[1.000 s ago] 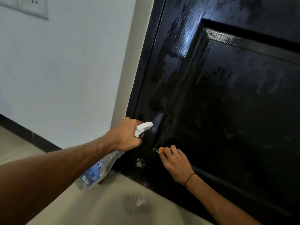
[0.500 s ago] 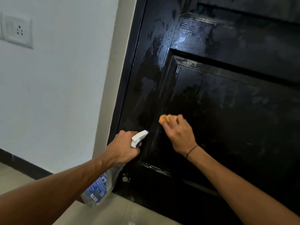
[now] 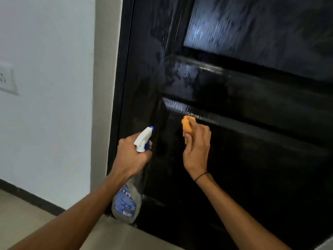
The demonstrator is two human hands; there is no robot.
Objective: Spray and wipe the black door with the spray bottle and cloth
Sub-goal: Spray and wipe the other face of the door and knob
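Left hand (image 3: 132, 156): grips spray bottle (image 3: 126, 199) at the neck, nozzle aimed at the door's left edge. Right hand (image 3: 196, 147): pinches bunched orange cloth (image 3: 186, 126), apparently against the black door (image 3: 252, 159) just under a panel ridge. Cloth soft, light; bottle light, part full, probably slick. Door wet, glossy; open panel rightward; wall (image 3: 45, 105) left.

White wall (image 3: 46, 105) on left w/ a socket plate (image 3: 7, 81) at the frame edge. Black skirting (image 3: 32, 200) runs along the bottom, above pale floor tiles (image 3: 21, 219). Grey-beige jamb strip (image 3: 104, 87) stands btwn wall & doorway. Dim, soft light.
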